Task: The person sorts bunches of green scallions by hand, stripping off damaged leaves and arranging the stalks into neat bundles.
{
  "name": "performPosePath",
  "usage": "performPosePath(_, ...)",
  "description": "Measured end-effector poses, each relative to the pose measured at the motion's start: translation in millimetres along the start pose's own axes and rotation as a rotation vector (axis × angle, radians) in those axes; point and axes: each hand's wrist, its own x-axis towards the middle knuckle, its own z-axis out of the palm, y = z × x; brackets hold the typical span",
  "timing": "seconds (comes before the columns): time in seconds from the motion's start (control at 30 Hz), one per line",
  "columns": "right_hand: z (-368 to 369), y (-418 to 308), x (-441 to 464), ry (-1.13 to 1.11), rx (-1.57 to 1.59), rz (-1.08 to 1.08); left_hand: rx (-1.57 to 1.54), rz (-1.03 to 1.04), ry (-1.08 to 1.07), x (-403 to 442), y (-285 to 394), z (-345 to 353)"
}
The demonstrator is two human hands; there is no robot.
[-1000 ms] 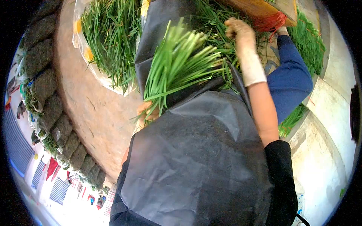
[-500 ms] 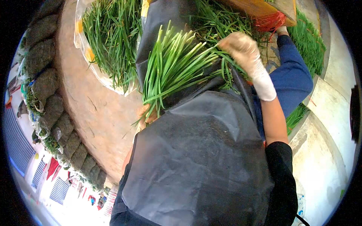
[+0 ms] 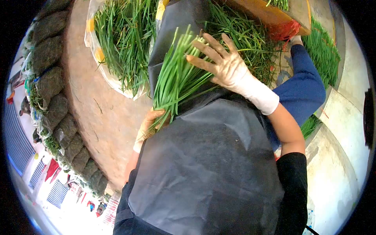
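Observation:
My left hand (image 3: 150, 123), in a pale glove, is closed around the lower, leafy end of a bunch of garlic chives (image 3: 174, 76). The bunch rises from it over my dark apron (image 3: 203, 164), pale cut ends uppermost and slightly fanned. My right hand (image 3: 225, 62), gloved with brownish fingertips, has its fingers spread beside the top of the bunch. Nothing is gripped in it; whether the fingertips touch the stalks I cannot tell. Behind that hand lies a heap of loose green leaves (image 3: 250, 47).
A clear plastic sheet (image 3: 102, 68) at the upper left holds more chives. A wooden stand (image 3: 250, 15) with red string (image 3: 286, 30) is at the top right. More chives (image 3: 323, 55) lie along the right. Dark full sacks (image 3: 49, 53) line the far left.
My right hand has moved left from the loose leaves to the top of the bunch, its fingers now spread. The bunch stands more upright and narrower in my left hand.

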Motion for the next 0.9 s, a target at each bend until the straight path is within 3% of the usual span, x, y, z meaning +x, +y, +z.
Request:
performPosePath(0.03, 3, 1, 11, 0.08, 0.0, -0.007, 0.16, 0.013, 0.185, -3, 9, 22)
performPosePath(0.13, 1, 6, 41, 0.176, 0.025, -0.112, 0.293, -0.088, 0.274, -11, 37, 58)
performPosePath(0.33, -3, 8, 62, -0.111, -0.084, -0.255, 0.385, -0.209, 0.206, -3, 45, 35)
performPosePath(0.4, 2, 7, 60, 0.002, -0.037, -0.276, 0.442, -0.248, 0.197, 0, 50, 34)
performPosePath(0.5, 11, 3, 52, 0.057, 0.015, -0.168, 0.524, -0.223, 0.136, 2, 52, 25)
performPosePath(0.6, 26, 1, 21, -0.125, 0.093, -0.057, 0.542, -0.172, 0.164, -1, 55, 28)
performPosePath(0.67, 30, 5, 1, -0.165, 0.248, 0.052, 0.347, -0.106, 0.11, -7, 57, 41)
performPosePath(0.8, -17, 29, -34, -0.072, 0.424, 0.267, 0.677, -0.052, 0.115, -10, 75, 37)
performPosePath(0.87, -46, 39, -45, -0.272, 0.417, 0.499, 0.616, 0.011, -0.046, -9, 84, 30)
performPosePath(0.9, -49, 42, -49, -0.356, 0.349, 0.607, 0.955, 0.206, 0.119, -12, 86, 32)
